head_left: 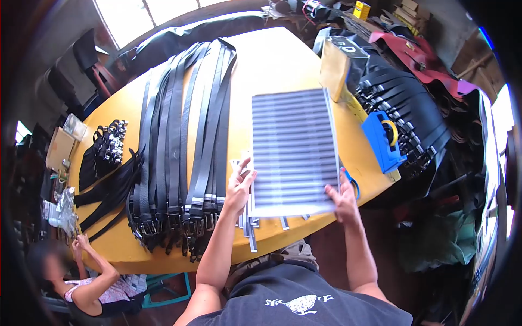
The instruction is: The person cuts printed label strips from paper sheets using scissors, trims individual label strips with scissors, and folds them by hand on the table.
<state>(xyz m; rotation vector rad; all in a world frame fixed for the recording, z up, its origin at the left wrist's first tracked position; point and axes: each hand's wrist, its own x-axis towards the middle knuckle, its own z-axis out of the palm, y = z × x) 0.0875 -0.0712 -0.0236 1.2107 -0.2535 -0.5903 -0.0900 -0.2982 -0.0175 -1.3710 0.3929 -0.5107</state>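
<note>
Several striped printed paper sheets (pixel 293 152), stacked and blurred a little by motion, are held above the table in front of me. My left hand (pixel 239 187) is closed at their left edge, with a finger pointing up. On the lower right edge, my right hand (pixel 342 198) grips the sheets with the thumb on top and the fingers behind. Blue-handled scissors (pixel 353 183) lie just beyond my right hand, partly hidden. Narrow printed strips (pixel 251 233) lie on the table below the sheets.
Rows of black belts (pixel 179 136) with metal buckles cover the left of the yellow table (pixel 353 146). A blue tape dispenser (pixel 380 141) stands at the right, near more belts (pixel 402 108). A person (pixel 92 277) sits at the left corner, hands at the table edge.
</note>
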